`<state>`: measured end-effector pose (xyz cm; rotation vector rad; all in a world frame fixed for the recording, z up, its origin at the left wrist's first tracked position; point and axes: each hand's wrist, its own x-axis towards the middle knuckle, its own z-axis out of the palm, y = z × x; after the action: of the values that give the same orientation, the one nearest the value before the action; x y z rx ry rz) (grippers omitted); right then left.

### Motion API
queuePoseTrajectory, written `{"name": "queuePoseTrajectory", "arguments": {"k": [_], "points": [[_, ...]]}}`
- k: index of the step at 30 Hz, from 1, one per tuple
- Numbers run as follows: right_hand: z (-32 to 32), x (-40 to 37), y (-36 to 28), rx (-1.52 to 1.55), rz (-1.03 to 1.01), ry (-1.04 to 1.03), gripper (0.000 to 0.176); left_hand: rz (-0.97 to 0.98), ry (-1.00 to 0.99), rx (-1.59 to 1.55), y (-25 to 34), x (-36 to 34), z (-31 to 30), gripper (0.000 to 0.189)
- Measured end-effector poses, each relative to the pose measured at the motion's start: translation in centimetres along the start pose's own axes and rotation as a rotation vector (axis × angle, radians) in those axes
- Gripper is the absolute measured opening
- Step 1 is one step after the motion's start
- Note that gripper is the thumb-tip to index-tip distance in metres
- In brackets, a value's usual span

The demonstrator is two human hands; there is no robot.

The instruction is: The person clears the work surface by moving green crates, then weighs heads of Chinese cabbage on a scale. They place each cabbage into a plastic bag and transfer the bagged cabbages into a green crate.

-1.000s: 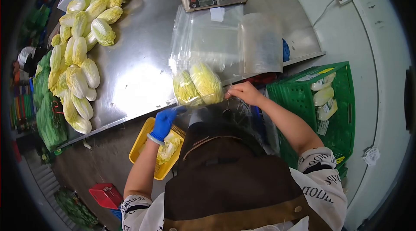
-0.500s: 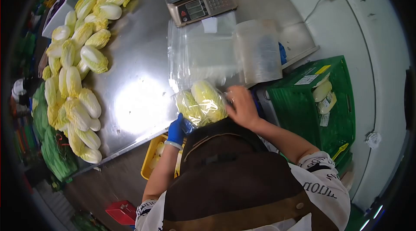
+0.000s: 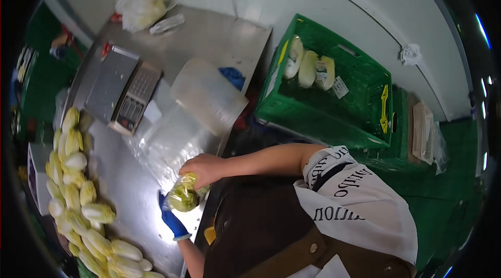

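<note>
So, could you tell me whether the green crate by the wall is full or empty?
Partly filled: the green crate holds three pale cabbages gathered towards one end, with green plastic showing beside them.

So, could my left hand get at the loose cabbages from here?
Probably yes: your left hand looks close to the loose cabbages, with just bare steel table between, though it may first need to leave the bagged cabbage.
</note>
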<state>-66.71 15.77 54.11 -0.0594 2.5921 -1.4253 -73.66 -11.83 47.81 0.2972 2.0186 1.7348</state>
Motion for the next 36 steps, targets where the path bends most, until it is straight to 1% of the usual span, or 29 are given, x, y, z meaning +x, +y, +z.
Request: {"name": "queuePoseTrajectory", "arguments": {"k": [2, 3, 6, 7, 8, 9, 10, 12, 14, 16, 17, 18, 19, 20, 21, 22, 23, 24, 26, 27, 28, 29, 30, 31, 32, 34, 35, 36], "points": [[-5.8, -1.9, -2.2, 0.190, 0.219, -0.004, 0.065, -0.334, -0.227, -0.820, 0.9, 0.9, -0.4, 0.053], [-7.3, -3.1, -1.8, 0.301, 0.215, 0.125, 0.063, -0.245, -0.200, -0.664, 3.5, 0.9, 1.5, 0.060], [-11.1, -7.7, 0.0, 0.832, 0.277, 0.465, 0.073, 0.041, -0.344, -0.145, 10.9, 1.5, 8.6, 0.062], [-12.1, -9.6, 0.7, 0.855, 0.204, 0.529, 0.076, 0.004, -0.304, -0.292, 13.7, 1.2, 12.4, 0.066], [-12.7, -11.7, 1.4, 0.878, 0.132, 0.592, 0.080, -0.035, -0.249, -0.380, 14.6, 1.2, 15.2, 0.059], [-13.2, -13.7, 2.1, 0.903, 0.062, 0.655, 0.084, -0.150, -0.244, -0.443, 15.1, 1.7, 18.1, 0.056], [-13.9, -15.5, 2.5, 0.877, 0.072, 0.764, 0.086, -0.269, -0.238, -0.502, 15.7, 2.1, 21.3, 0.053], [-15.3, -19.1, 3.1, 0.821, 0.101, 0.978, 0.089, -0.250, -0.293, -0.436, 18.9, 1.0, 29.4, 0.049], [-18.3, -24.5, 6.2, 1.151, 0.043, 0.996, 0.080, -0.279, -0.560, -0.450, 19.7, 0.5, 35.0, 0.055], [-20.1, -31.1, 11.3, 1.403, 0.045, 0.985, 0.064, 0.033, -0.881, -0.139, 18.6, 0.5, 37.8, 0.061], [-20.1, -35.1, 14.8, 1.547, 0.142, 1.059, 0.051, 0.048, -1.003, -0.015, 21.5, -0.4, 39.1, 0.066], [-20.6, -38.7, 15.3, 1.551, 0.171, 1.228, 0.048, 0.364, -1.001, 0.101, 21.3, -0.3, 40.4, 0.058], [-21.7, -41.5, 15.8, 1.554, 0.117, 1.265, 0.050, 0.230, -1.046, 0.032, 21.6, -0.6, 40.9, 0.051], [-22.3, -44.0, 16.5, 1.635, 0.090, 1.250, 0.051, 0.092, -1.083, -0.034, 21.8, -1.0, 41.0, 0.044], [-22.9, -45.2, 16.2, 1.594, 0.104, 1.333, 0.051, -0.031, -1.041, -0.098, 21.2, -0.9, 41.1, 0.040], [-23.1, -46.1, 16.4, 1.558, 0.139, 1.353, 0.051, -0.155, -0.992, -0.160, 20.2, -0.7, 41.0, 0.036], [-23.2, -45.9, 16.3, 1.634, 0.166, 1.332, 0.050, -0.283, -0.936, -0.221, 19.4, -0.7, 40.8, 0.033], [-22.9, -45.4, 16.3, 1.711, 0.200, 1.309, 0.049, -0.323, -0.849, -0.264, 18.8, -0.8, 40.7, 0.031], [-21.2, -42.8, 18.8, 1.696, 0.195, 1.222, 0.047, -0.393, -0.680, -0.353, 18.0, -1.0, 40.6, 0.028], [-20.8, -40.7, 18.6, 1.751, 0.209, 1.145, 0.045, -0.344, -0.653, -0.361, 17.5, -1.1, 40.4, 0.028], [-20.2, -38.4, 19.1, 1.690, 0.257, 1.152, 0.044, -0.317, -0.624, -0.298, 17.8, -1.2, 40.1, 0.028], [-19.5, -36.6, 19.9, 1.713, 0.305, 1.108, 0.046, -0.288, -0.591, -0.236, 18.3, -1.2, 39.6, 0.029], [-18.9, -34.7, 20.9, 1.691, 0.295, 1.111, 0.056, -0.260, -0.553, -0.174, 18.7, -1.1, 39.0, 0.029], [-18.4, -33.2, 21.6, 1.640, 0.314, 1.111, 0.065, -0.221, -0.524, -0.198, 18.2, -0.9, 38.1, 0.029], [-18.0, -32.0, 21.9, 1.588, 0.335, 1.108, 0.074, -0.224, -0.479, -0.193, 17.9, -0.7, 37.2, 0.028], [-16.8, -30.3, 24.4, 1.105, 0.494, 1.102, 0.080, -0.230, -0.376, -0.188, 17.0, -0.5, 34.9, 0.027], [-16.6, -29.3, 25.5, 0.856, 0.542, 1.072, 0.082, -0.193, -0.320, -0.093, 16.0, -0.4, 33.5, 0.027], [-16.0, -29.1, 25.9, 0.491, 0.468, 0.963, 0.096, -0.128, -0.286, -0.028, 15.0, -0.6, 32.5, 0.023]]}}
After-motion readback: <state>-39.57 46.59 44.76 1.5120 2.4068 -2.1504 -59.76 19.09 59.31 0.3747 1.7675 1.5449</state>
